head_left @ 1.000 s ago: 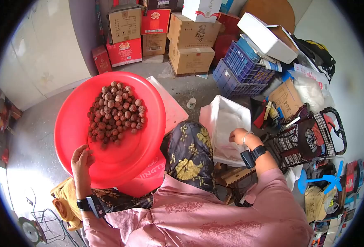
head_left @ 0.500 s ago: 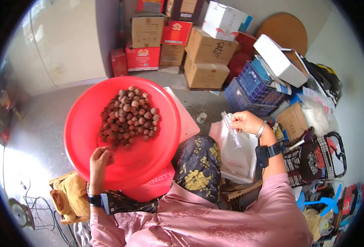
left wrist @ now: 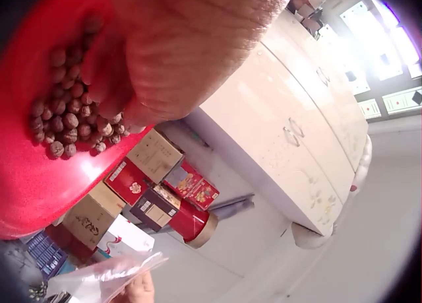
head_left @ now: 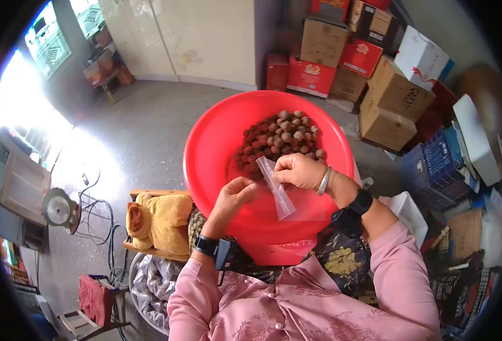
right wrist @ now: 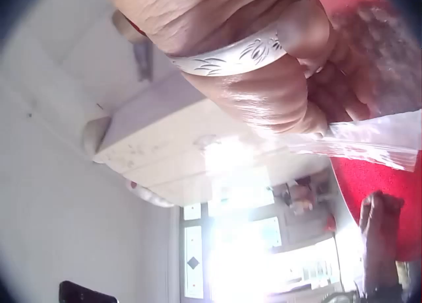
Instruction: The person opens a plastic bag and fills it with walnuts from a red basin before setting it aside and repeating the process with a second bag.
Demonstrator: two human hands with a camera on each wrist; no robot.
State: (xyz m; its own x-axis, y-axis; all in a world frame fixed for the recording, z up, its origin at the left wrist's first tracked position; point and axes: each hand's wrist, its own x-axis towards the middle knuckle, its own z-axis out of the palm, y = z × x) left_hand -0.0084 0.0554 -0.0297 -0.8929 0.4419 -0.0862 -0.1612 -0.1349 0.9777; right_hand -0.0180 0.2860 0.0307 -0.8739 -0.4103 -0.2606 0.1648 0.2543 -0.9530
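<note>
My right hand [head_left: 303, 171] pinches a clear plastic zip bag [head_left: 278, 192] between thumb and fingers, over the red basin [head_left: 211, 153]. The bag hangs flat and thin. Close to its left side is my left hand [head_left: 232, 200], fingers loosely bent, with a small gap to the bag and nothing seen in its grasp. A heap of brown walnuts [head_left: 276, 133] lies in the far part of the basin. In the left wrist view, the bag [left wrist: 109, 276] shows at the bottom, apart from the left hand. The right wrist view shows the bag [right wrist: 389, 139] at the right fingertips.
A white foam box [head_left: 407, 213] stands by the right knee. On the left are a wooden chair with a yellow cushion [head_left: 163, 224], a tub of silvery plastic bags [head_left: 154, 284], and a fan [head_left: 60, 207] with trailing cords. Stacked cartons [head_left: 396, 102] line the back.
My right hand has lifted a clear bag out of the white foam box and carried it left over the basin. My left hand has moved from the basin's rim towards the bag. The view has turned left.
</note>
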